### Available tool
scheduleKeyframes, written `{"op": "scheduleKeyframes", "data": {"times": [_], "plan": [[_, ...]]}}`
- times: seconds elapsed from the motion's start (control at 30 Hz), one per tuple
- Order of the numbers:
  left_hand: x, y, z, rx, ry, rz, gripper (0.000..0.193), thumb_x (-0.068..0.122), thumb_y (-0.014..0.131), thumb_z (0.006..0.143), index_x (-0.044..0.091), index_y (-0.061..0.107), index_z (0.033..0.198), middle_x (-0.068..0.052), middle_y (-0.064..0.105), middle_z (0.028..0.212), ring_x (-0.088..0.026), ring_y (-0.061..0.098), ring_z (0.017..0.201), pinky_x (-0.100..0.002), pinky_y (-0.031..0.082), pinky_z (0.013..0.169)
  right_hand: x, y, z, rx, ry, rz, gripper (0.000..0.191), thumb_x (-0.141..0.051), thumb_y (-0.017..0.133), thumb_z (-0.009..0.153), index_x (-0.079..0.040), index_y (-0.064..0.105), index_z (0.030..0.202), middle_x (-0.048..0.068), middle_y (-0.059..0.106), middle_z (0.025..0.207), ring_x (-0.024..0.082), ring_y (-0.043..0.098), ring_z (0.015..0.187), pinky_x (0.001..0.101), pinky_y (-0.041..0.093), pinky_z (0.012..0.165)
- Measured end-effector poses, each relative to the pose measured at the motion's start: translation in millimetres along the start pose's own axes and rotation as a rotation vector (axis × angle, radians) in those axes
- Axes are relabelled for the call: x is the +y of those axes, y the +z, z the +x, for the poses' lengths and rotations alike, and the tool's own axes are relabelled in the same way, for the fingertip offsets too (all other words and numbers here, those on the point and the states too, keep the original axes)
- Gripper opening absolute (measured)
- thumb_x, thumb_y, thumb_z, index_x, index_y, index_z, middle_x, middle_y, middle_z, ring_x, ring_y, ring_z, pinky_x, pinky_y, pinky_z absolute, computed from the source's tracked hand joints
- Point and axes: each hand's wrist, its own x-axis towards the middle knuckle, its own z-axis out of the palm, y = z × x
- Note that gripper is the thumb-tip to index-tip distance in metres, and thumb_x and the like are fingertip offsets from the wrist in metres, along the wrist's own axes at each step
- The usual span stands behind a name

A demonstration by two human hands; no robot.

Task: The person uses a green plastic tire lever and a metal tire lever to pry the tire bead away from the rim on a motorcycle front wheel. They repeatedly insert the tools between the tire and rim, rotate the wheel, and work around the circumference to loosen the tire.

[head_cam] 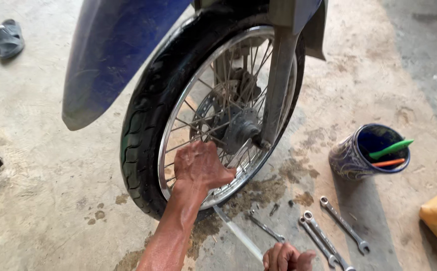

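Left hand gripping wheel rim w/ closed fingers, steadying it.
Right hand closing round thin rod; wrenches lying just right.

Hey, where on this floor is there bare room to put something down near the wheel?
Bare concrete lies left of the front wheel, between the tyre and the sandal. Another free patch sits above the blue cup, at upper right. It is crowded below the wheel: wrenches, a small spanner, oily stains, and the left hand and right hand.
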Motion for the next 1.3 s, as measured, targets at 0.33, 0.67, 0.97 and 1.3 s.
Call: {"op": "scheduleKeyframes", "data": {"times": [0.33, 0.67, 0.97, 1.3], "plan": [[-1.8, 0.9, -1.8, 0.054, 0.044, 0.0, 0.052, 0.057, 0.07, 0.077, 0.006, 0.068, 0.071, -0.005, 0.061, 0.061, -0.014, 0.056, 0.051, -0.035, 0.042, 0.043, -18.0, 70.9, 23.8, -0.17, -0.599, -0.299, 0.057, -0.037, 0.067, 0.099, -0.012, 0.031, 0.062, 0.001, 0.037, 0.047, 0.012, 0.036, 0.037, 0.0274, 0.033, 0.035], [-3.7, 13.2, -0.5, 0.132, 0.01, 0.001, 0.046, 0.055, 0.068, 0.077, 0.009, 0.067, 0.066, -0.001, 0.056, 0.054, -0.011, 0.052, 0.046, -0.037, 0.046, 0.041, -60.1, 149.7, 78.5, -0.04, -0.399, -0.219, 0.055, -0.029, 0.057, 0.107, -0.008, 0.044, 0.057, -0.003, 0.034, 0.049, 0.008, 0.029, 0.039, 0.027, 0.024, 0.035], [-3.0, 50.2, 18.3, 0.105, -0.163, -0.085, 0.036, 0.042, 0.066, 0.073, 0.009, 0.072, 0.086, -0.011, 0.068, 0.076, -0.02, 0.064, 0.067, -0.037, 0.055, 0.069, -53.7, 167.1, 195.1, 0.014, -0.745, -0.06, 0.054, -0.055, 0.037, 0.115, -0.017, 0.038, 0.078, -0.002, 0.029, 0.064, 0.009, 0.024, 0.05, 0.0296, 0.024, 0.048], [1.0, 52.3, 15.2, 0.044, -0.226, -0.3, 0.059, 0.064, 0.056, 0.085, 0.017, 0.068, 0.119, -0.01, 0.073, 0.109, -0.028, 0.07, 0.1, -0.041, 0.054, 0.089, -40.2, 135.0, 298.9, 0.247, -0.592, 0.283, 0.032, -0.034, 0.046, 0.114, -0.013, 0.048, 0.09, 0.001, 0.047, 0.08, 0.015, 0.043, 0.068, 0.029, 0.043, 0.062]]}}
